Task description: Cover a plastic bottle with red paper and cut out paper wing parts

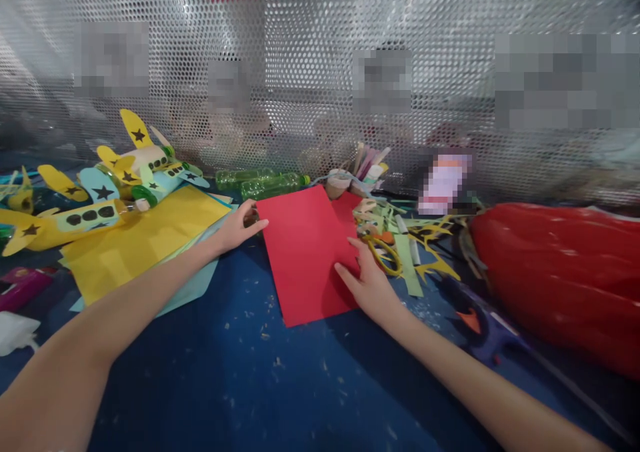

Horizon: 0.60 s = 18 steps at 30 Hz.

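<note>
"Where's our red paper (305,252)?"
"Centre: our hands are apart, left hand (237,229) at its far left corner, grip unclear; right hand (373,284) spread at its right edge."
"Containers?"
"Far: green bottles (273,186), cups (338,185), sticks (369,161) in one."

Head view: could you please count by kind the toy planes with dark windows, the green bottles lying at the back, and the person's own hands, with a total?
Toy planes: 3
Green bottles: 2
Person's hands, at the red paper: 2
Total: 7
</note>
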Available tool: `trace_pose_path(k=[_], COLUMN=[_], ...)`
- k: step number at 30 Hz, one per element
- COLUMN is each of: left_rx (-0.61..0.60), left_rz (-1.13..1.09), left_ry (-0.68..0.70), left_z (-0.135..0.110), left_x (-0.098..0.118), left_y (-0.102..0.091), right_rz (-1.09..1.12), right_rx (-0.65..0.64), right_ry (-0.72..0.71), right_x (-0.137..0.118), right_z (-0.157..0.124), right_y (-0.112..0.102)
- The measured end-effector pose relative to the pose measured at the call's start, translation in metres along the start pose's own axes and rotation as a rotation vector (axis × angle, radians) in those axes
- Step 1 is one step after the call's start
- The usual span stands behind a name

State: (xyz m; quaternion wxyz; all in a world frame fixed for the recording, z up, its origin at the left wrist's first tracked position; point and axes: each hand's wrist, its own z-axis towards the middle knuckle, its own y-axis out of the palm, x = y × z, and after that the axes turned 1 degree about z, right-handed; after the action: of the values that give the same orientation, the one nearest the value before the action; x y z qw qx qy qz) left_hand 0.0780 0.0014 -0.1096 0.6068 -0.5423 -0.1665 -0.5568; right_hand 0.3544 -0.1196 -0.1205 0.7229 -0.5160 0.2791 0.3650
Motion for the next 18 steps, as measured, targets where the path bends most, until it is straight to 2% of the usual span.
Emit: trace_pose_path(k=[5,7,11,14,16,18], left_rx=[-0.02,0.021,0.149,0.236,0.253,0.283], left_rz=[-0.216,-0.269,-0.326,-0.324,-0.299,-0.23], left_ry=[-0.078,-0.117,-0.18,-0.16,-0.083,0.056], left_z=[0.004,0.006,0.011,0.011,0.006,-0.004], left_x=[0.0,-0.003,-0.011,-0.005,0.012,0.036], left_y=[-0.002,-0.003,-0.004,0.0,0.005,0.013], right_rz=[-0.044,-0.135,-0.26,-0.097,0.123,0.345], right_rx=[0.029,0.033,0.147,0.052,-0.058,-0.106], right_ry=[-0.06,-0.121,-0.219,-0.212,-0.14,-0.062], right_x=[-0.004,-0.007,-0.019,-0.031,-0.037,-0.04], right_z=[-0.003,-0.004,-0.008,-0.011,-0.013,-0.014], right_y=[-0.002,-0.003,-0.006,-0.007,-0.006,-0.005])
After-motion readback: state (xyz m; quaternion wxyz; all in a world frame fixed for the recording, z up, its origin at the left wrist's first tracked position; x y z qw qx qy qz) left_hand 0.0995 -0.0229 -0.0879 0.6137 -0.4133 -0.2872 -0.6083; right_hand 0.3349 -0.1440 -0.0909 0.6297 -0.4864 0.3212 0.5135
